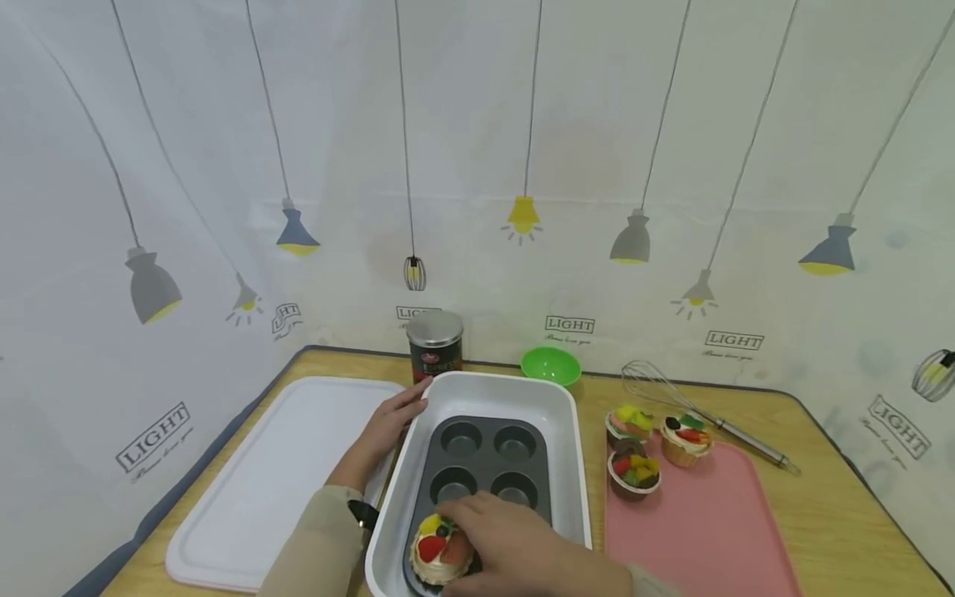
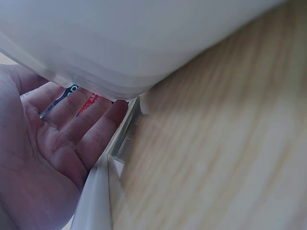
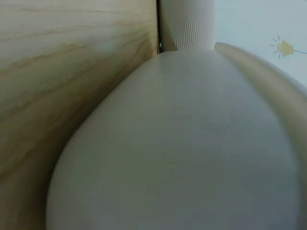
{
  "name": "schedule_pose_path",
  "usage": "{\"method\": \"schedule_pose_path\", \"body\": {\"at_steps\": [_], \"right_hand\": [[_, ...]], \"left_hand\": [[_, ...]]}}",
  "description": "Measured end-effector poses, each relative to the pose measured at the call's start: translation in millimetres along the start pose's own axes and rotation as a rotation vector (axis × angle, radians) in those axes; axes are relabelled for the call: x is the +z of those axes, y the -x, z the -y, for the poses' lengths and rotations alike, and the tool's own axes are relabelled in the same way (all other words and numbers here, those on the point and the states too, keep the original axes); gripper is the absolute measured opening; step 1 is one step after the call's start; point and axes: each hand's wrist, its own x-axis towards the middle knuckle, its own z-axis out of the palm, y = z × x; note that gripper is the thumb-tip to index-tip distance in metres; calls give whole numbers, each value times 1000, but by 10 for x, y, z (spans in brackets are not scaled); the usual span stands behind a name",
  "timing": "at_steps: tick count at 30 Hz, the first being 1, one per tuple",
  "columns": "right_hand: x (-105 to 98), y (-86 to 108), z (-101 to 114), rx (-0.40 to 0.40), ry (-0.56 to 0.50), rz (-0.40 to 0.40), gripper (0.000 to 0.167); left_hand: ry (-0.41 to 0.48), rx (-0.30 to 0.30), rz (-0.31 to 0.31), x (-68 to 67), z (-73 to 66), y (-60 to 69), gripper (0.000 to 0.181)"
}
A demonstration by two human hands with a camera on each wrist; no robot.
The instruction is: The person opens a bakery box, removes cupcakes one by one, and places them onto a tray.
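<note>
A white deep tray holds a dark muffin pan. My right hand grips a fruit tart between thumb and fingers at the pan's near left cup; the fingers partly cover it. How deep the tart sits cannot be told. My left hand rests along the tray's outer left side, fingertips by the rim. In the left wrist view, the left hand has its palm turned up and fingers extended beside the tray wall. Only the tray wall fills the right wrist view, without the hand.
Left of the tray lies a white board. An espresso tin and a green bowl stand behind. On the right, several cupcakes, one a fruit-topped cupcake, sit by a pink board, with a whisk beyond.
</note>
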Motion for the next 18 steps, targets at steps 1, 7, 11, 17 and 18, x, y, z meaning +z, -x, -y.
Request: {"method": "schedule_pose_path", "body": {"at_steps": [1,7,11,17,18], "right_hand": [[11,-15,11,10,8,-5,75],[63,-47,22,33,-7,-31,63],[62,-42,22,7,-32,-48,59],[60,-38,21,-73,-35,-63,58],[61,-36,19,-81,-40,-64,58]], "left_hand": [[2,1,6,2,1,-2,51],[4,-4,17,4,-15,-15,52],[-4,-3,15,-14,-17,-30,52],[-14,1,4,-42,186,-150,52],[-14,4,1,-44,229,-173,52]]}}
